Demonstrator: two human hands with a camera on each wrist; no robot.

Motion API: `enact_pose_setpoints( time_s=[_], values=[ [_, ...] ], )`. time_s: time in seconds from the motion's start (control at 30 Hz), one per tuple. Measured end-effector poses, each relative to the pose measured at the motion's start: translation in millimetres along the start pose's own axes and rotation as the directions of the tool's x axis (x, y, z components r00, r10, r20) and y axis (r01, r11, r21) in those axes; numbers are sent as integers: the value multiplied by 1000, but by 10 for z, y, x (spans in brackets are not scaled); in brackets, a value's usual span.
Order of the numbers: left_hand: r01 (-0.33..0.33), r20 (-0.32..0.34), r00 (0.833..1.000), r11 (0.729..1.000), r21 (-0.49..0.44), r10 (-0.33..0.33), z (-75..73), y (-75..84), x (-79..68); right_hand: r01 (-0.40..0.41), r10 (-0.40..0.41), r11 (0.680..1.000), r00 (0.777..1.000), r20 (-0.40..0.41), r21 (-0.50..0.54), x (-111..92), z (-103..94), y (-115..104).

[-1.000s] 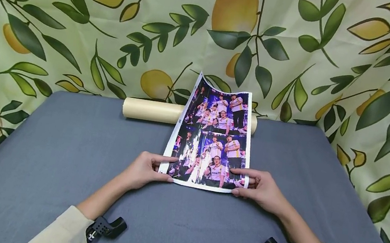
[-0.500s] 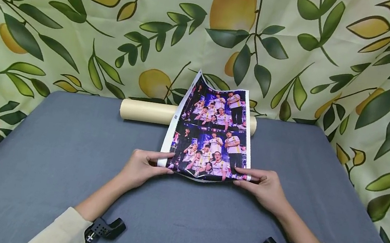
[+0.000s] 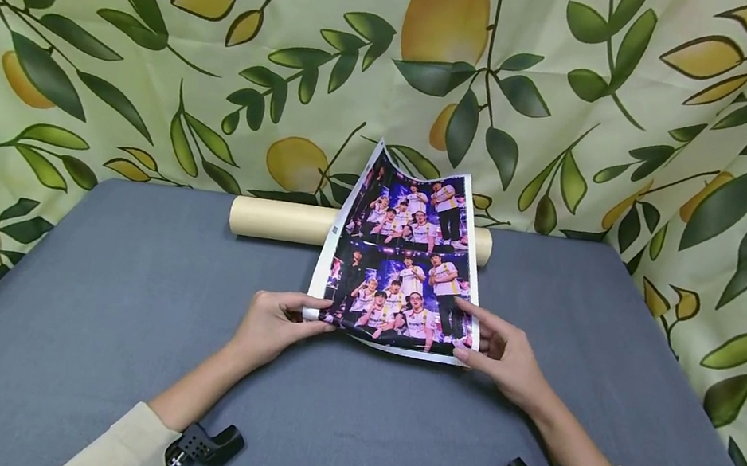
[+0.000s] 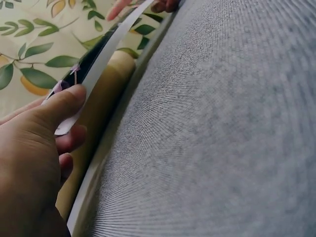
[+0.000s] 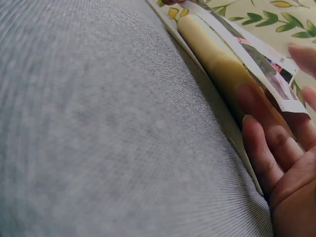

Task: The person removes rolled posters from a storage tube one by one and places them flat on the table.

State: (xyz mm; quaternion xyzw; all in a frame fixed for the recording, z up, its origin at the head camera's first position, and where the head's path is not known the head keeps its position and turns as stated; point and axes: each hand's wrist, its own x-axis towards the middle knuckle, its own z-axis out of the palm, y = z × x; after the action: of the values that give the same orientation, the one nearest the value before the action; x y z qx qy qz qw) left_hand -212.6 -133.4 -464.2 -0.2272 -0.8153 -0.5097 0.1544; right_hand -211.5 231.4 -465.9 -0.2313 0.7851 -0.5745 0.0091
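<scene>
A glossy photo print (image 3: 401, 289), white-bordered and bearing two stacked group pictures, stretches between both hands in the head view. Its far end curls upward in front of a cream-coloured tube (image 3: 281, 221). My left hand (image 3: 274, 328) pinches the near left corner; the left wrist view shows the thumb (image 4: 73, 98) on top and fingers beneath. At the near right corner, my right hand (image 3: 507, 358) holds the print loosely, index finger and thumb over its face. Other fingers (image 5: 259, 145) of that hand reach below the print, which shows edge-on in the right wrist view.
The tube lies crosswise at the back of the grey cloth-covered table (image 3: 141, 287), partly hidden by the print. A leaf-and-fruit patterned curtain (image 3: 341, 59) hangs right behind the table and along both sides. Black camera mounts (image 3: 208, 442) sit on both wrists.
The print's near edge first bowed and lifted; now its right corner lies flatter and lower. My right index finger has shifted up along the edge. My left hand keeps its corner.
</scene>
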Motion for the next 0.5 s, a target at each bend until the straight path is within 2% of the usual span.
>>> enact_pose_setpoints(
  time_s=[0.07, 0.13, 0.27, 0.37, 0.43, 0.5],
  values=[
    [35, 36, 999, 999, -15, -34, 2, 6, -9, -16, 16, 999, 1000, 1, 42, 20, -11, 11],
    [81, 102, 992, 996, -44, -77, -3, 6, -13, -38, 39, 994, 999, -11, 99, 39, -18, 25],
    [195, 228, 960, 974, -118, -165, -25, -19, 11, -68, 74, 974, 997, -22, 216, 64, -22, 46],
    [228, 245, 952, 960, -161, -184, -46, -46, 65, -57, 59, 968, 998, -2, 245, 82, -37, 53],
    [225, 245, 953, 958, -175, -179, -64, -61, 110, -51, 47, 970, 999, 22, 237, 101, -59, 58],
    [224, 275, 947, 954, -197, -166, -82, -82, 156, -46, 35, 976, 998, 52, 215, 123, -89, 65]
  ],
)
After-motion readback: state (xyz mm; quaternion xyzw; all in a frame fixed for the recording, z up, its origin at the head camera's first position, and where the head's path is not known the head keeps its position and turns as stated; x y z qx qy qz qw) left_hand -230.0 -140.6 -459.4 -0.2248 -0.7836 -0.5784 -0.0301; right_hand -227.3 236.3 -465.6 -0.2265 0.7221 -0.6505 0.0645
